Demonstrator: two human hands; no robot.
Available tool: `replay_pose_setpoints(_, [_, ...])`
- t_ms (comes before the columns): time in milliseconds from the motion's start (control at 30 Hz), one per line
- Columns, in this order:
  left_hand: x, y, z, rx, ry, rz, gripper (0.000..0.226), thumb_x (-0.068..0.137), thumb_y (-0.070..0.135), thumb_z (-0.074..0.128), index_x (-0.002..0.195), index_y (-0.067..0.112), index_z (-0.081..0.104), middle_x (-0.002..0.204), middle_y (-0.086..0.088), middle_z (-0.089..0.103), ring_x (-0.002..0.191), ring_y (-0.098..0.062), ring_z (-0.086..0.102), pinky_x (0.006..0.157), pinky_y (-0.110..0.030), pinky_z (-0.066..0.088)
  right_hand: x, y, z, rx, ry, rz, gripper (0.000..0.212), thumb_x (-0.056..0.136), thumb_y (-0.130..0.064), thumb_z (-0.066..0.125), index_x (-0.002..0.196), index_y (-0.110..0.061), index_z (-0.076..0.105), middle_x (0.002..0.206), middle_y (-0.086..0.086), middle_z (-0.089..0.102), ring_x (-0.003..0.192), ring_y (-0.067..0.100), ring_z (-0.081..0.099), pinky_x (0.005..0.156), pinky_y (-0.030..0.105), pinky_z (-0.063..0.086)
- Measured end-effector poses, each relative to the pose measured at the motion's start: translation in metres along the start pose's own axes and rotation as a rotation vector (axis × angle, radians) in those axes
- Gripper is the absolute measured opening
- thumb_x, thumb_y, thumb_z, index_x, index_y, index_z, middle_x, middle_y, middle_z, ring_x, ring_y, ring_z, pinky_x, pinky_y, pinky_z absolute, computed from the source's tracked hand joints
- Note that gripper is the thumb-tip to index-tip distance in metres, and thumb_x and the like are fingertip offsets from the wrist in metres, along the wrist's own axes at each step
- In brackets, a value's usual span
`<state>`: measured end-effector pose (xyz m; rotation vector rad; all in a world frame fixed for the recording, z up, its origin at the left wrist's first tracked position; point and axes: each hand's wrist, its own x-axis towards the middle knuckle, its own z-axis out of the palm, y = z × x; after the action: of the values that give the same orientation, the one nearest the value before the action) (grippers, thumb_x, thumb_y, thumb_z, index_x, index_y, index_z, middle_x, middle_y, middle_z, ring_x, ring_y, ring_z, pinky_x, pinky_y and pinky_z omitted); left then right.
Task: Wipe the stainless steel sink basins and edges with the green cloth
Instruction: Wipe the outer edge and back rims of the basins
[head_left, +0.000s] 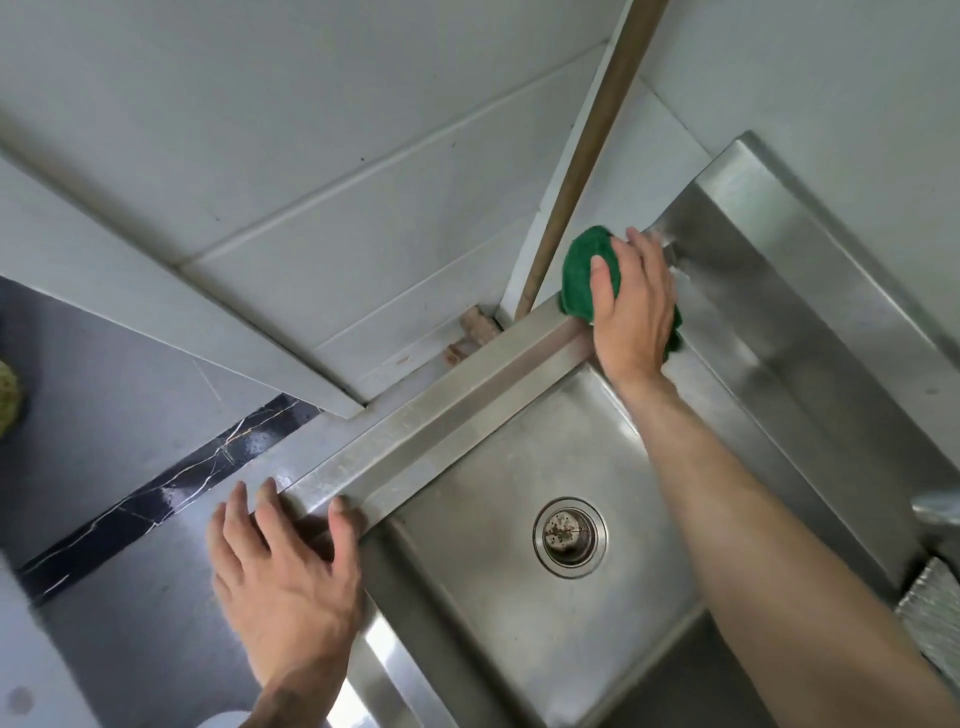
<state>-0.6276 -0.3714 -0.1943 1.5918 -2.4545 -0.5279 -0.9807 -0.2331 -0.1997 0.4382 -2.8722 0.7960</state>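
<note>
Plain deep green cloth (582, 275). Dull silver-grey sink (441, 421), streaky brushed sheen. Silver drain strainer (570, 538) flecked with brown. Pale grey-white wall tiles (311, 182), thin lighter joints. Tan-brown pipe (587, 156). Black marble-look strip (171, 483), veined white and gold.

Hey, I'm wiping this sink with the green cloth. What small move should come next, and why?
Probably slide the cloth along the rim toward the left hand, which rests on its near end. The right hand presses the cloth at the far corner beside the pipe, and that rim strip looks smudged.
</note>
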Motion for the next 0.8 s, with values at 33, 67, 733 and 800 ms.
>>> replay_pose_setpoints(33, [0.0,0.0,0.0,0.001,0.0,0.003,0.072,0.092,0.057,0.047,0.145,0.008,0.045,0.158,-0.02,0.041,0.149,-0.042,0.032,0.112,-0.068,0.038,0.008,0.003,0.0,0.006,0.013,0.019,0.047,0.11,-0.039,0.04,0.137,-0.008,0.061,0.157,0.011,0.049,0.153,0.032,0.034,0.124,0.045,0.028])
replay_pose_setpoints(67, [0.001,0.0,0.0,0.002,-0.002,0.004,0.072,0.093,0.057,0.046,0.145,0.008,0.045,0.158,-0.02,0.041,0.149,-0.043,0.032,0.112,-0.068,0.038,0.013,0.003,0.0,0.009,0.03,0.035,0.046,0.11,-0.038,0.04,0.138,-0.008,0.061,0.157,0.012,0.049,0.153,0.032,0.035,0.123,0.044,0.028])
replay_pose_setpoints(733, [0.006,-0.008,-0.011,-0.196,-0.057,0.035,0.058,0.106,0.047,0.036,0.147,0.009,0.053,0.153,-0.017,0.052,0.147,-0.038,0.04,0.123,-0.048,0.029,-0.206,-0.167,0.024,0.209,-0.238,0.028,0.052,0.108,-0.039,0.035,0.154,-0.017,0.045,0.167,-0.001,0.038,0.157,0.015,0.025,0.127,0.028,0.012])
replay_pose_setpoints(800, [0.012,-0.011,-0.015,-0.31,-0.086,0.036,0.058,0.106,0.046,0.036,0.145,0.008,0.058,0.148,-0.017,0.057,0.143,-0.038,0.045,0.121,-0.046,0.03,-0.231,-0.186,0.026,0.27,-0.286,0.025,0.055,0.106,-0.037,0.032,0.155,-0.014,0.043,0.168,0.0,0.036,0.158,0.012,0.022,0.128,0.027,0.013])
